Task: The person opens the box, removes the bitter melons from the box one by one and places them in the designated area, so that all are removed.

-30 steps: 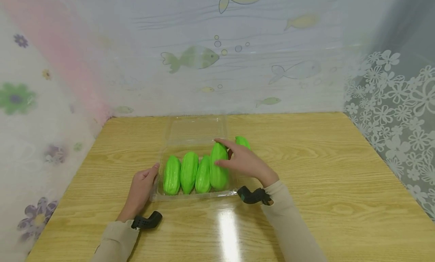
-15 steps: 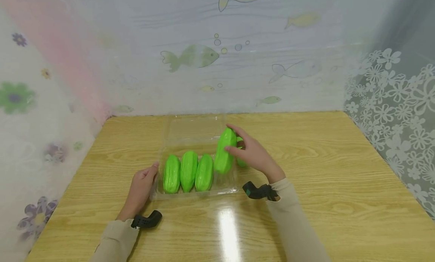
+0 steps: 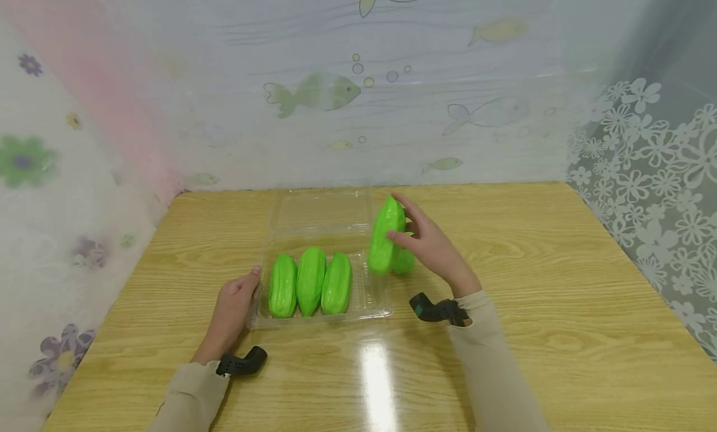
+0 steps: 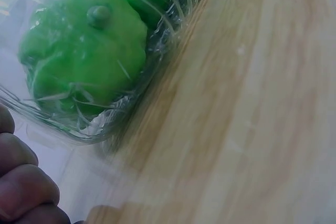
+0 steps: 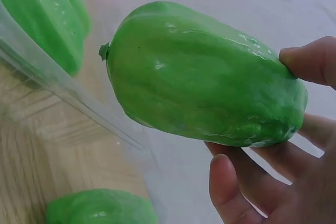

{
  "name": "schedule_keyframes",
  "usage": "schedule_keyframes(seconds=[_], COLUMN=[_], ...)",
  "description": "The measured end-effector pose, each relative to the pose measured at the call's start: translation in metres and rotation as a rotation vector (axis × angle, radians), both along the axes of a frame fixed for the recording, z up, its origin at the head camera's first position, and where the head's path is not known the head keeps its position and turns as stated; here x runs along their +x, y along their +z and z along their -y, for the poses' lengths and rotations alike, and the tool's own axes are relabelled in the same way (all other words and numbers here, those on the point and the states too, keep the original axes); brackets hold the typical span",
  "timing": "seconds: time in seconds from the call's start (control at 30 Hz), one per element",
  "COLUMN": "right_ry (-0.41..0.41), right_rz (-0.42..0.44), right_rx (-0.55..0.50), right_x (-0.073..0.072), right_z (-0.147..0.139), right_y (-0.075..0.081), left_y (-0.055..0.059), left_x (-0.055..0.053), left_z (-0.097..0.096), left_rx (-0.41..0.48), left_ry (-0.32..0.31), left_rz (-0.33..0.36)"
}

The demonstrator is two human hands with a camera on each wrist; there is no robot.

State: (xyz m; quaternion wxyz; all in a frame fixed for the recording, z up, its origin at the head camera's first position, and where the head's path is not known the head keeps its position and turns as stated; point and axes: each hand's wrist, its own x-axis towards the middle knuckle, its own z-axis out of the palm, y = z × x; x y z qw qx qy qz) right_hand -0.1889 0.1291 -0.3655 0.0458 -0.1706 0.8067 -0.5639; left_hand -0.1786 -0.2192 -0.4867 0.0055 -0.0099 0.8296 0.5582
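Observation:
My right hand (image 3: 434,248) holds a green papaya (image 3: 385,242) upright, thumb on one side and fingers on the other. In the right wrist view this papaya (image 5: 205,77) shows shallow ridges and a small stem nub. Three similar green papayas (image 3: 310,281) lie side by side in a clear plastic clamshell box (image 3: 371,295), whose right part shows bare. My left hand (image 3: 232,307) grips the box's left edge, with the thumb at the rim. In the left wrist view, curled fingers (image 4: 26,187) lie by the box wall, close to a papaya's lobed end (image 4: 84,51).
Another green papaya (image 3: 404,262) is on the table right of the box, partly hidden behind the held one. The box's open lid (image 3: 325,211) lies back toward the wall. Beneath is a wooden table (image 3: 538,264). Patterned curtains (image 3: 313,139) stand behind and on both sides.
My right hand has lifted the fourth papaya out of its place in the box and carried it up and right, past the box's right edge. The left hand has stayed put.

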Motion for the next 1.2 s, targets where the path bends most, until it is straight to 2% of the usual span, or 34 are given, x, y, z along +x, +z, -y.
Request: schedule_keyframes(seconds=[0.2,0.43,0.57,0.73,0.87,1.2], right_ry=[-0.030,-0.087,-0.133,-0.191,-0.215,-0.291], right_rz=[0.007,0.035,0.009,-0.015,0.008,0.085], right_rx=[-0.021,-0.057,-0.067,-0.078,-0.100,-0.062], right_x=[-0.002,-0.013,-0.022,-0.029,-0.031,-0.038], right_z=[-0.008,-0.024,-0.034,-0.042,-0.047,-0.059], right_y=[-0.002,-0.019,-0.030,-0.036,-0.040,-0.056], left_y=[-0.001,-0.004,-0.005,-0.006,-0.005,-0.009], left_x=[-0.001,-0.003,-0.005,-0.009,-0.011,-0.017], left_z=[0.000,0.000,0.001,0.001,0.000,0.002], left_rx=[0.002,-0.024,-0.025,-0.017,-0.021,-0.033], left_ry=[0.006,-0.003,-0.009,-0.012,-0.010,-0.015], left_rz=[-0.017,-0.029,-0.024,-0.019,-0.022,-0.025])
